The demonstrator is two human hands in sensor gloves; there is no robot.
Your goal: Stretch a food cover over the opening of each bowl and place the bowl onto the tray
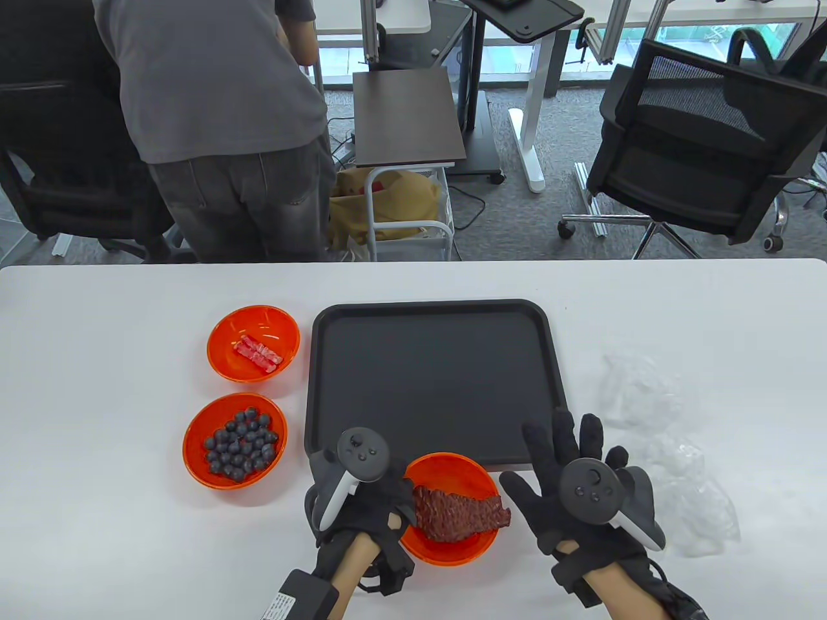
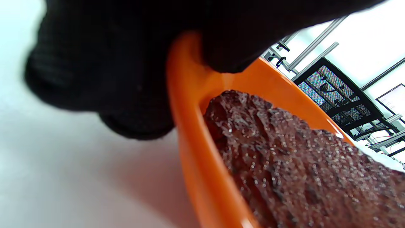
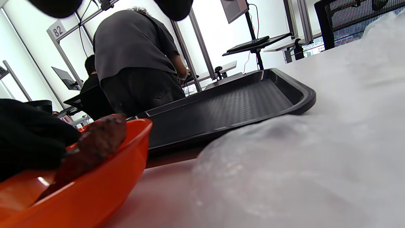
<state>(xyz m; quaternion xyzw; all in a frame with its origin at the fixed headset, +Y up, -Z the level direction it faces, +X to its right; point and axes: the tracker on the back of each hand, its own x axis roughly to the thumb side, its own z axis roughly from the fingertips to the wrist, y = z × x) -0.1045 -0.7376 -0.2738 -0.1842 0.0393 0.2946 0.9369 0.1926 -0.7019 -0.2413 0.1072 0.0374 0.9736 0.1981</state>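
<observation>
The left hand [image 1: 362,497] pinches the near bowl's [image 1: 452,549] left rim to keep it steady. The right hand [image 1: 581,478] is spread flat, holding nothing, near the clear covers [image 1: 678,465] on its right. The tray [image 1: 433,381] waits just beyond, bare.

Three uncovered orange bowls [image 1: 450,507] beside empty black tray [image 1: 431,381], clear covers [image 1: 672,452] right.

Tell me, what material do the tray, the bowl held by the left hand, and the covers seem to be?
Tray: probably matte black plastic, its floor textured. Bowl: likely glossy orange plastic, showing highlights. Covers: apparently thin clear plastic film, crinkled.
</observation>
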